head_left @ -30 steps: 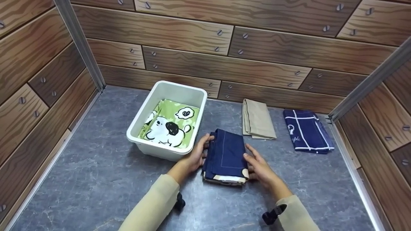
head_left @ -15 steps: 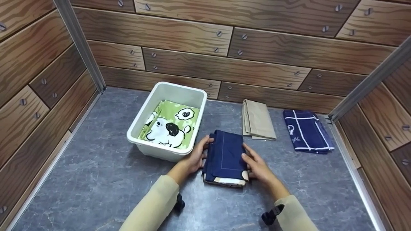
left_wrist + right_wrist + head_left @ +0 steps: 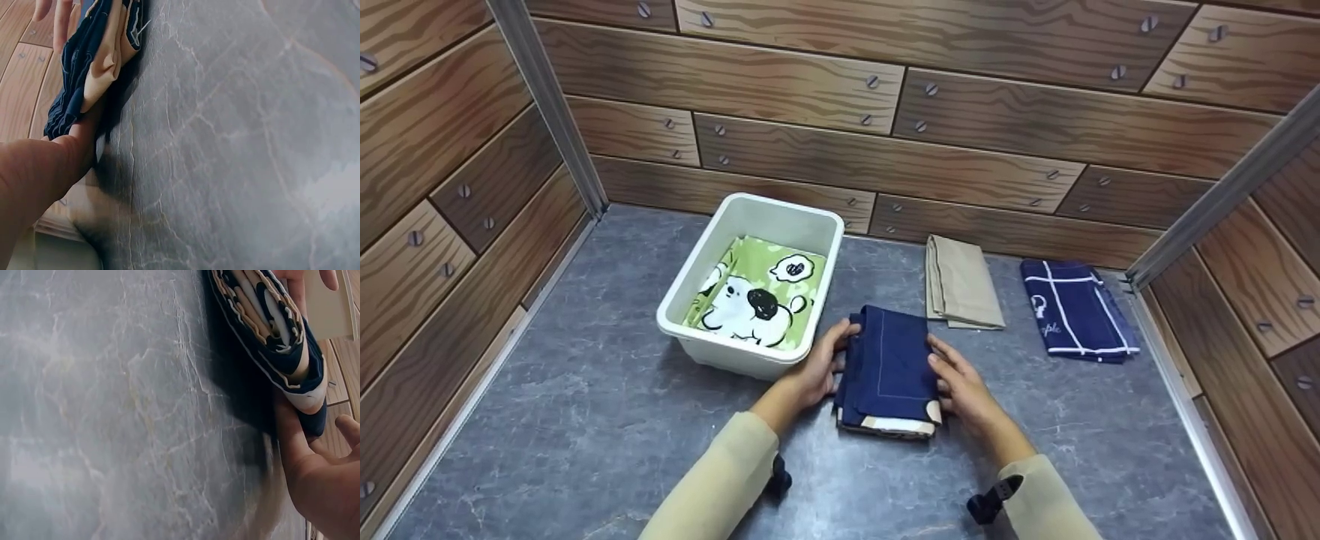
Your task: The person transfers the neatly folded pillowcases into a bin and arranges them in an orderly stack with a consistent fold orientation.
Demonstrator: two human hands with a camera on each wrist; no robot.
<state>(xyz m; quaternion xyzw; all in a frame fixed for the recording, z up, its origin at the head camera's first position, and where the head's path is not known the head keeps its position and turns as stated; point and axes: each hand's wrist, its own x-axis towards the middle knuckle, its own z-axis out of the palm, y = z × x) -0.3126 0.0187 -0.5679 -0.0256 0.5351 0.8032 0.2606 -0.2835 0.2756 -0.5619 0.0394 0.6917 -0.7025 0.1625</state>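
Both hands flank a folded navy cloth (image 3: 894, 367) in the middle of the head view. Pale, patterned layers show at its near edge. The left hand (image 3: 816, 369) grips its left side, close beside the tub. In the left wrist view, fingers of this hand (image 3: 39, 174) reach beneath the bundle (image 3: 76, 79). On the opposite side, the right hand (image 3: 969, 384) holds the right edge. The right wrist view shows fingers of that hand (image 3: 320, 484) under the layered folds (image 3: 298, 371), just above the grey surface.
A white tub (image 3: 787, 204) holding a green dog-print cloth (image 3: 750, 292) stands to the left. A folded beige cloth (image 3: 966, 281) and a navy cloth with white lines (image 3: 1076, 307) lie back right. Wood-patterned walls (image 3: 780, 150) enclose the grey marbled surface (image 3: 585, 420).
The view tilts slightly. The right hand has shifted a little along the navy cloth's edge; the left hand keeps its hold, and the bundle stays in place.
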